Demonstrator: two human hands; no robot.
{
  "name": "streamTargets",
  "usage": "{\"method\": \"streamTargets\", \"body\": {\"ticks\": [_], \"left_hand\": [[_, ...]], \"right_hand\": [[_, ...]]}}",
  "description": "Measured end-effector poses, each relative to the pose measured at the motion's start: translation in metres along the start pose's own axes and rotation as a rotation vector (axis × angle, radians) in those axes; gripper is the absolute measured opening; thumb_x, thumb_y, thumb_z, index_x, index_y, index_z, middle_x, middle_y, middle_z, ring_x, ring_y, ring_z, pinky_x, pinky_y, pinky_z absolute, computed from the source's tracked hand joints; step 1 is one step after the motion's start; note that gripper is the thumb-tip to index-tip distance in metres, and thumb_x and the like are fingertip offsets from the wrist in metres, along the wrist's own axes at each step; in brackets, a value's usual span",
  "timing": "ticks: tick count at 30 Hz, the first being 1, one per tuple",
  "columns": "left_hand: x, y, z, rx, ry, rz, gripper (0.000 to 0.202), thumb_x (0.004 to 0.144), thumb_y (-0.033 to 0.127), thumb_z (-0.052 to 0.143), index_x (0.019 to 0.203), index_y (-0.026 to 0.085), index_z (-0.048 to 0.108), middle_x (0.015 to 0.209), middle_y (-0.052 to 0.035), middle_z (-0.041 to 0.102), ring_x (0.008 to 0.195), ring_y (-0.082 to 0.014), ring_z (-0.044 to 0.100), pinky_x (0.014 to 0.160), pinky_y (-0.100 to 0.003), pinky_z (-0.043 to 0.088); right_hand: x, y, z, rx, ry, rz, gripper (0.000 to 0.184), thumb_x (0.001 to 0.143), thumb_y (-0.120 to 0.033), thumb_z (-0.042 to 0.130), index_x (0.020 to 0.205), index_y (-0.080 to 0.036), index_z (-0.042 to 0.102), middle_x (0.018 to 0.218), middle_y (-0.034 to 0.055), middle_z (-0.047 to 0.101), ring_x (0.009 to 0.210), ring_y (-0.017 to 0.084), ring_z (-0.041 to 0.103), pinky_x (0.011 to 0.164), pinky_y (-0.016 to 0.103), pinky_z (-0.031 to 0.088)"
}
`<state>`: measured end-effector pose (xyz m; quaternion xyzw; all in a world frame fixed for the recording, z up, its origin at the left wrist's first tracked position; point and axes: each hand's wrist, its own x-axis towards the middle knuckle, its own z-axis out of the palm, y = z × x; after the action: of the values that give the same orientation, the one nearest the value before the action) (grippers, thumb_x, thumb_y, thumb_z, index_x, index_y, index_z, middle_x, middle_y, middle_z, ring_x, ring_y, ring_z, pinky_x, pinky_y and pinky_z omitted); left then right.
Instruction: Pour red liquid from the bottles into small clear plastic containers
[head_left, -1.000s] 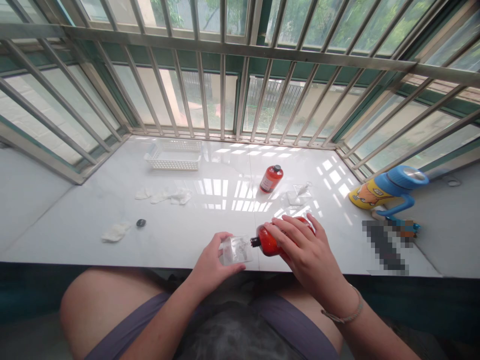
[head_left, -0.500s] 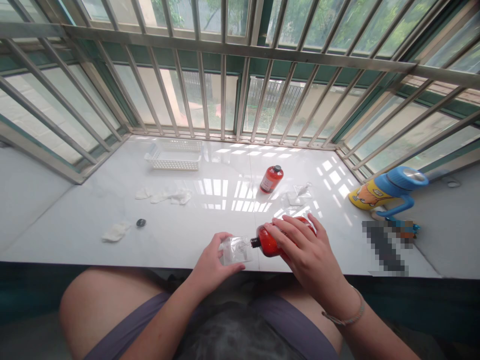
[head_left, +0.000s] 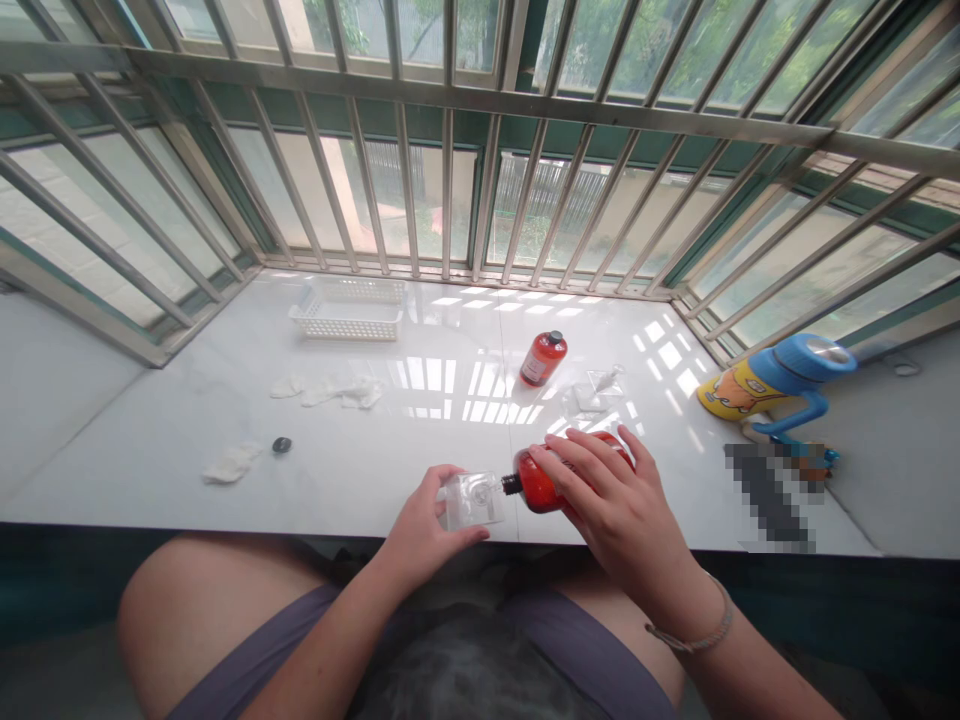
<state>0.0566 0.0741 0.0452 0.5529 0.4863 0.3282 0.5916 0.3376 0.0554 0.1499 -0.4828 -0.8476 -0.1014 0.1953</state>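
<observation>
My right hand (head_left: 600,490) is wrapped over a red bottle (head_left: 536,482), which lies tilted on its side with its black threaded neck pointing left. That uncapped mouth sits at the right edge of a clear square plastic container (head_left: 474,500); whether they touch I cannot tell. My left hand (head_left: 431,525) grips the container from its left side, thumb along the near edge. Any liquid passing between them does not show. A black cap (head_left: 282,446) lies on the white counter (head_left: 337,490) to the left.
A second red bottle (head_left: 544,358), capped, stands behind my hands beside clear plastic pieces (head_left: 596,390). Crumpled tissues (head_left: 341,392) lie left of centre, with another tissue (head_left: 232,464) nearer. A white basket (head_left: 349,310) is at the back. The blue-yellow flask (head_left: 772,378) stands right; window bars border the counter.
Almost nothing differs. Both hands, the red bottle and the clear container keep nearly the same position.
</observation>
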Motion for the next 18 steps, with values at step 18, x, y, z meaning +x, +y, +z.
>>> {"method": "streamTargets", "body": {"ticks": [18], "left_hand": [[0.0007,-0.0051,-0.0017,0.005,-0.008,-0.011,0.076,0.074,0.041,0.097,0.134,0.027,0.053,0.139,-0.0102,0.064,0.129,-0.0344,0.068,0.11,-0.05,0.059]], "right_hand": [[0.0006,-0.0001,-0.0039,-0.025,-0.019,-0.002,0.052,0.107,-0.013,0.059,0.156,-0.031,0.057,0.151,0.0044,0.07,0.145,0.029,0.059,0.134,0.057,0.018]]}}
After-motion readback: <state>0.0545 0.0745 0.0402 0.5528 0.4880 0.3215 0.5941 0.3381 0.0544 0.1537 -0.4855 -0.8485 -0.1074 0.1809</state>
